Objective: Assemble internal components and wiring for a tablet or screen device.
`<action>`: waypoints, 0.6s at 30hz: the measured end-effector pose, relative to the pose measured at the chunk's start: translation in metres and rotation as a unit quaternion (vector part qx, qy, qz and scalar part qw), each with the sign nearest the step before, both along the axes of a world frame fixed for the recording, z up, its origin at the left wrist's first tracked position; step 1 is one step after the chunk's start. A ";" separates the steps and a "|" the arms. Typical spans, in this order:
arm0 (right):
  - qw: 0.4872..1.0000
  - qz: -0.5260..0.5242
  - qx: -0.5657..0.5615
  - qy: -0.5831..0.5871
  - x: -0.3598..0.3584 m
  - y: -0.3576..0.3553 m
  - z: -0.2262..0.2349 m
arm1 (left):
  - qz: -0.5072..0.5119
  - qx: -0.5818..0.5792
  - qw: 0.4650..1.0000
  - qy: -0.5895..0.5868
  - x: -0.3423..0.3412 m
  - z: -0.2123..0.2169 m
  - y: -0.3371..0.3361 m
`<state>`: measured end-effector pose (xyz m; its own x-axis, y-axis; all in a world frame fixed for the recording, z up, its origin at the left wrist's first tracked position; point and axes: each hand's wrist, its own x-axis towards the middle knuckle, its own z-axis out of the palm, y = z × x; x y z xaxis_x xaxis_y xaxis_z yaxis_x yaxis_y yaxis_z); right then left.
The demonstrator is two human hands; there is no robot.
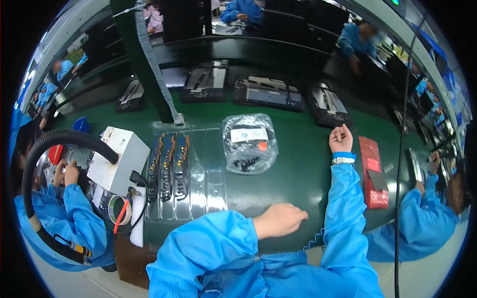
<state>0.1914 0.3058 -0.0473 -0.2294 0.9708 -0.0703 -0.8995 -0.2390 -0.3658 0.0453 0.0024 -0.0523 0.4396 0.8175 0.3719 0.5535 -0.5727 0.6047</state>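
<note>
Centrally, a clear bag (249,143) holds dark parts, perhaps clips; beside it a clear tray (185,171) carries connectors. Left hand (279,220) rests loosely curled, holding nothing; right hand (341,139) pinches something tiny on the counter (293,169).

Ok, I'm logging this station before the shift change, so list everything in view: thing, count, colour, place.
conveyor belt: one, dark green, across the middle
clear plastic bag: one, holding small dark parts, belt centre
clear parts tray: one, three rows of dark connectors filled, left of the bag
red packet: one, belt right
dark device trays: about five, black, far edge of the belt
white box: one, left of the parts tray
black hose: one, curving at far left
tape roll: one, pale, below the white box
co-workers: several, blue coats, both sides and behind
left hand: fingers curled, resting on the near belt edge, empty
right hand: stretched out over the belt, fingers pinched; what it holds is too small to tell
</note>
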 end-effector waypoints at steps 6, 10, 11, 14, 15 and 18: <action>0.987 0.057 -0.074 -0.130 0.040 -0.130 0.003 | 0.008 0.045 0.999 -0.002 -0.002 0.003 -0.008; 0.976 0.150 -0.113 -0.114 0.056 -0.218 0.007 | 0.037 0.049 0.998 -0.027 0.008 0.011 -0.029; 0.971 0.172 -0.127 -0.109 0.054 -0.238 0.006 | 0.076 0.055 0.995 -0.034 0.011 0.013 -0.035; 0.947 0.271 -0.131 -0.113 0.044 -0.288 0.024 | 0.130 0.051 0.989 -0.042 0.018 0.028 -0.055; 0.928 0.317 -0.129 -0.151 0.043 -0.297 0.032 | 0.158 0.042 0.985 -0.056 0.020 0.027 -0.063; 0.867 0.331 0.025 -0.372 0.045 -0.300 0.056 | 0.206 0.013 0.976 -0.070 0.023 0.026 -0.086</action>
